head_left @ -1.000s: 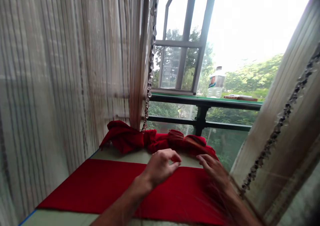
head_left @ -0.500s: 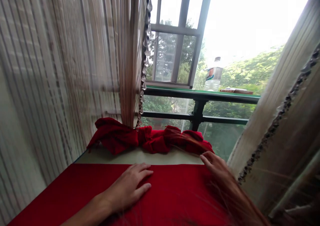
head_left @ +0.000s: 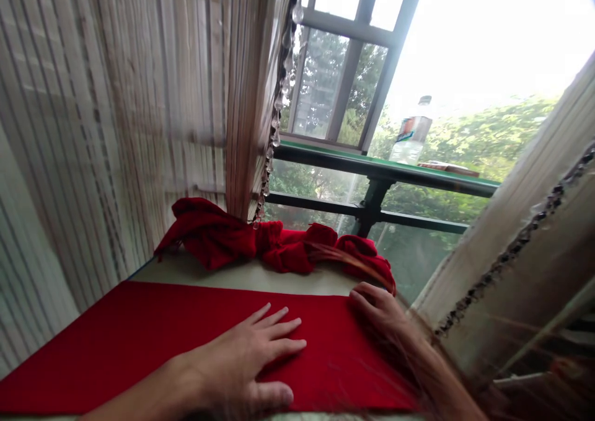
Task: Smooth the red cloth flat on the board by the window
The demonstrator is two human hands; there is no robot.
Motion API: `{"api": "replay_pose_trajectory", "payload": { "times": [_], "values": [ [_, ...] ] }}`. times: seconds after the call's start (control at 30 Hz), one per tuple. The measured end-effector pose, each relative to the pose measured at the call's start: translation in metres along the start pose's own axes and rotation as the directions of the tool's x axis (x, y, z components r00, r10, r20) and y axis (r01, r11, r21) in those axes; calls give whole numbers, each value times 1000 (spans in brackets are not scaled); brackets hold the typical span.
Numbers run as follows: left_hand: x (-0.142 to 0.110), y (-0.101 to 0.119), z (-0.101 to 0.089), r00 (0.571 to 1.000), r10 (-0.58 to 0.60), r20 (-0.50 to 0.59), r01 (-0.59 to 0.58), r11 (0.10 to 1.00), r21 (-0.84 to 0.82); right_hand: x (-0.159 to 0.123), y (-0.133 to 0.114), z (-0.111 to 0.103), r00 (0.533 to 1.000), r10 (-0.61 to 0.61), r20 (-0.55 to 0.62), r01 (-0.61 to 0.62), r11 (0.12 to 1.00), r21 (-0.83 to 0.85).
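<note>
A flat red cloth [head_left: 153, 340] lies spread across a pale surface [head_left: 242, 277]. My left hand [head_left: 246, 359] rests palm down on it, fingers stretched out and apart. My right hand [head_left: 381, 306] lies on the cloth's far right corner with fingers extended, partly veiled by strands of hair. Behind the flat cloth, a bunched red cloth [head_left: 274, 247] sits heaped along the window side of the surface, just beyond my right fingertips.
A striped beige curtain [head_left: 139, 117] with a beaded edge hangs at the left, touching the heap. Another curtain [head_left: 525, 235] hangs at the right. A plastic bottle [head_left: 411, 137] stands on the green window ledge [head_left: 381, 168] above a dark railing.
My left hand went from loosely curled above the cloth to lying flat on it, nearer to me. My right hand stayed near the far right corner. The camera view shifted.
</note>
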State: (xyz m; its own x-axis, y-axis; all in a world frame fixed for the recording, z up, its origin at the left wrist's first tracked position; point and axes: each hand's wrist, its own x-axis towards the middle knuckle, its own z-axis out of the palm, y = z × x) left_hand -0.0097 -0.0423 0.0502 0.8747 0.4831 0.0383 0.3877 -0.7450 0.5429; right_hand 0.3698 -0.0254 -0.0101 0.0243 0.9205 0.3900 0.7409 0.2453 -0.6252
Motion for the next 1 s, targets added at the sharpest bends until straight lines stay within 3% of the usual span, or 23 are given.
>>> {"api": "replay_pose_trajectory", "payload": {
  "times": [0.17, 0.5, 0.57, 0.63, 0.77, 1.0],
  "values": [
    [1, -8, 2, 999, 21, 37, -21, 1000, 6, 1, 1, 0, 1000, 0, 20, 0, 1000, 9],
    [8, 3, 7, 985, -161, 57, 154, 981, 117, 1, 3, 1, 998, 21, 53, -22, 1000, 18],
    [7, 2, 7, 992, -110, 66, 103, 989, 104, 1, 2, 1, 998, 22, 57, -23, 1000, 15],
    [6, -1, 10, 999, 18, 29, -20, 997, 75, 2, 2, 1, 998, 25, 58, -26, 1000, 11],
    [6, -10, 23, 959, 264, -101, -261, 965, 35, 2, 2, 1, 998, 29, 63, -29, 1000, 7],
    [9, -33, 42, 937, 334, -98, -338, 941, -26, 3, 3, 0, 997, 26, 68, -27, 1000, 7]
  ]
}}
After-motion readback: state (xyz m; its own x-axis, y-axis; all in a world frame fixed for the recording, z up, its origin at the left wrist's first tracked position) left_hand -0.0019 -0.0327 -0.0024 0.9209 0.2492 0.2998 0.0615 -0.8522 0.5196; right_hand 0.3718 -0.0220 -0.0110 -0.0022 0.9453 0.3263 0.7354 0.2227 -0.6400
